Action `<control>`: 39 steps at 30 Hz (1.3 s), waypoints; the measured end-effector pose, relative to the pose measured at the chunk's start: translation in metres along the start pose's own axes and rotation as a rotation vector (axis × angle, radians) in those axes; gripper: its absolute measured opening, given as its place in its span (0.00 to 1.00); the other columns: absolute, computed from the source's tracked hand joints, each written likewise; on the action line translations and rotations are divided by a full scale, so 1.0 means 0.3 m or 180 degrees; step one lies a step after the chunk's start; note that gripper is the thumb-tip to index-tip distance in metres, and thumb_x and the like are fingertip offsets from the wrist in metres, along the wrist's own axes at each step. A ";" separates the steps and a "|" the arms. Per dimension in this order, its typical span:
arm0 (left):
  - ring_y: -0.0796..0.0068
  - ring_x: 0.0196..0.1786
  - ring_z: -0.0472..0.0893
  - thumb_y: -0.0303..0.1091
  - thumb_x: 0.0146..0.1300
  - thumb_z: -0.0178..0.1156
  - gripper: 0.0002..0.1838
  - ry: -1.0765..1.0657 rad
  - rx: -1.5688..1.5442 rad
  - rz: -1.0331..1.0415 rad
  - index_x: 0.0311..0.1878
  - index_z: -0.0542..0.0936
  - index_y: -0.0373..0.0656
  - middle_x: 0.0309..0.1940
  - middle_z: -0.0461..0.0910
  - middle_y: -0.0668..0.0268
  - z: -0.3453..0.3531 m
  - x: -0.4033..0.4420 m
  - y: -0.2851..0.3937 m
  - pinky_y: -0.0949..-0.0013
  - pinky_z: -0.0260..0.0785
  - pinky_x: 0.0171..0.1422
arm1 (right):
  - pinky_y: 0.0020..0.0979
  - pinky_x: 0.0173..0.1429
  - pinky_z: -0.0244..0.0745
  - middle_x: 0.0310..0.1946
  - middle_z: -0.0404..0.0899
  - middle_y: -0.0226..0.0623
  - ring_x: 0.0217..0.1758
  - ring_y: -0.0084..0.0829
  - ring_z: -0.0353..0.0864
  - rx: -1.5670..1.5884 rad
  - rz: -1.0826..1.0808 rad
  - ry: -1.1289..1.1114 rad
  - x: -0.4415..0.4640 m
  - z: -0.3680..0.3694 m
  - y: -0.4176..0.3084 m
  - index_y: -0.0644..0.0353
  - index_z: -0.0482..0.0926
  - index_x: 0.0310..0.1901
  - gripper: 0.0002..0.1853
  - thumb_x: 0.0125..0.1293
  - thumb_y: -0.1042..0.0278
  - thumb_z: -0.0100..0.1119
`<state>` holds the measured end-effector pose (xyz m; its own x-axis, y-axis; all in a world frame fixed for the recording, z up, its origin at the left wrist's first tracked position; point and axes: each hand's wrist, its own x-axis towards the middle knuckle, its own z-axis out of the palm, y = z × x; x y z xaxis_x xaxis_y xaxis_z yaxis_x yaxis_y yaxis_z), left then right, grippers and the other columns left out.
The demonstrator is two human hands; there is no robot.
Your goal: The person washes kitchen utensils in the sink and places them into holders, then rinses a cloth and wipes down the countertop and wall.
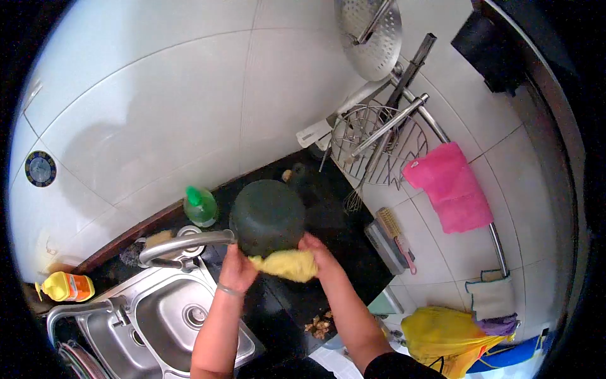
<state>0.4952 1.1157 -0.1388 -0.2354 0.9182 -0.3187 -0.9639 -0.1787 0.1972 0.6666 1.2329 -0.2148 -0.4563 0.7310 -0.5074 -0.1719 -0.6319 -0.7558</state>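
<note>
A dark, round pot (268, 215) is in front of me above the black counter, its smooth rounded outside facing me. My left hand (237, 270) is closed on its lower left edge, with the fingertips partly hidden beside the tap spout. At the lower right edge my right hand (317, 256) also grips the pot, its fingers partly out of sight. A bunched yellow cloth (289, 265) stretches between both hands along the pot's near side, touching each of them. Whether the pot rests on the counter is not visible.
A steel double sink (169, 316) with a curved tap (189, 242) lies left. Behind stands a green-capped bottle (201, 207); a yellow bottle (68, 287) is far left. Brown scraps (319, 326) lie near the counter's front. Utensils and a pink cloth (449, 186) hang right.
</note>
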 end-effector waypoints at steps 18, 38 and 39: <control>0.80 0.36 0.72 0.35 0.63 0.54 0.11 0.0406 0.4323 -0.0015 0.41 0.76 0.36 0.33 0.76 0.68 -0.027 -0.357 0.116 0.76 0.65 0.43 | 0.42 0.63 0.57 0.58 0.67 0.39 0.60 0.46 0.63 -0.5539 -0.2984 -0.0258 -0.106 -0.003 -0.197 0.51 0.72 0.55 0.22 0.56 0.71 0.55; 0.87 0.27 0.67 0.37 0.63 0.53 0.11 0.1386 0.4011 0.0039 0.37 0.78 0.38 0.23 0.72 0.75 -0.138 -0.397 0.139 0.80 0.58 0.30 | 0.39 0.46 0.70 0.36 0.74 0.47 0.41 0.48 0.73 -0.4346 -0.3387 0.0381 0.325 0.256 -0.334 0.55 0.75 0.45 0.15 0.54 0.77 0.55; 0.87 0.27 0.67 0.36 0.63 0.53 0.11 0.1378 0.4020 0.0118 0.38 0.78 0.39 0.23 0.71 0.76 -0.123 -0.400 0.133 0.80 0.58 0.30 | 0.39 0.47 0.70 0.36 0.74 0.45 0.41 0.47 0.73 -0.4523 -0.3675 0.0403 0.430 0.242 -0.327 0.53 0.76 0.45 0.16 0.52 0.77 0.57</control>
<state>0.4805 0.9853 -0.1269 -0.5055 0.6926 -0.5146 -0.2362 0.4626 0.8546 0.5612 1.3704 -0.1761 -0.5881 0.6468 0.4856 0.4979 0.7627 -0.4129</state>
